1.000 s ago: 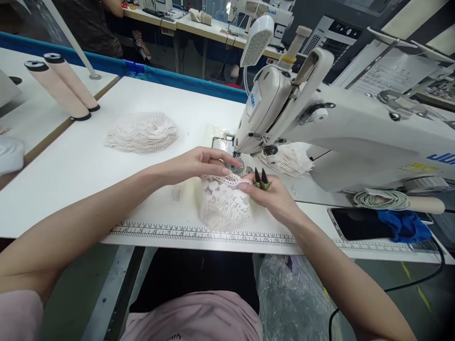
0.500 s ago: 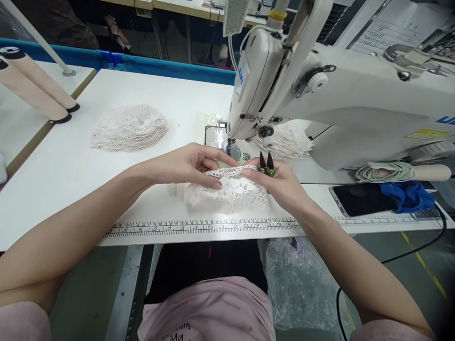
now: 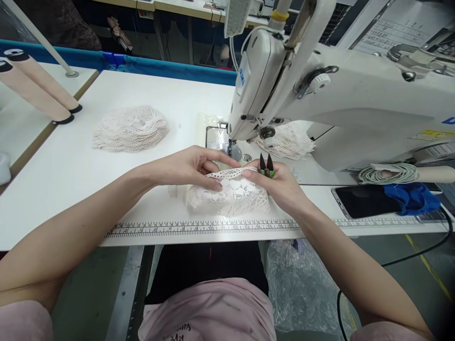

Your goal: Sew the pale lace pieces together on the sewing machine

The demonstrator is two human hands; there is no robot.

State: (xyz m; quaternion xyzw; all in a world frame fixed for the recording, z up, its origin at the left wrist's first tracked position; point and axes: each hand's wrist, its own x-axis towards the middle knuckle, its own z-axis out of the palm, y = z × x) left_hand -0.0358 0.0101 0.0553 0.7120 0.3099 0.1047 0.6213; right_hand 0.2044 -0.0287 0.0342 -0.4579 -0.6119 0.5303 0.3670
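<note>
A white lace piece (image 3: 232,196) lies on the table in front of the sewing machine (image 3: 256,90), its upper edge lifted and folded. My left hand (image 3: 201,168) pinches the left end of that edge between thumb and fingers. At the right end, my right hand (image 3: 275,177) grips the lace with its thumb on top. Thread snips (image 3: 266,166) with dark blades and green on the handles are also tucked in my right hand, blades pointing away from me. The needle area is just beyond my fingertips; the lace is apart from it.
A lace stack (image 3: 131,129) sits to the left, and another lace pile (image 3: 289,139) lies behind the needle. Thread cones (image 3: 42,90) lie at far left. A phone (image 3: 366,201), blue cloth (image 3: 412,198) and cord bundle (image 3: 389,174) are at right. A printed ruler (image 3: 209,229) follows the front edge.
Both hands keep their hold on the lace, which has shifted only slightly. The whole view has moved a little.
</note>
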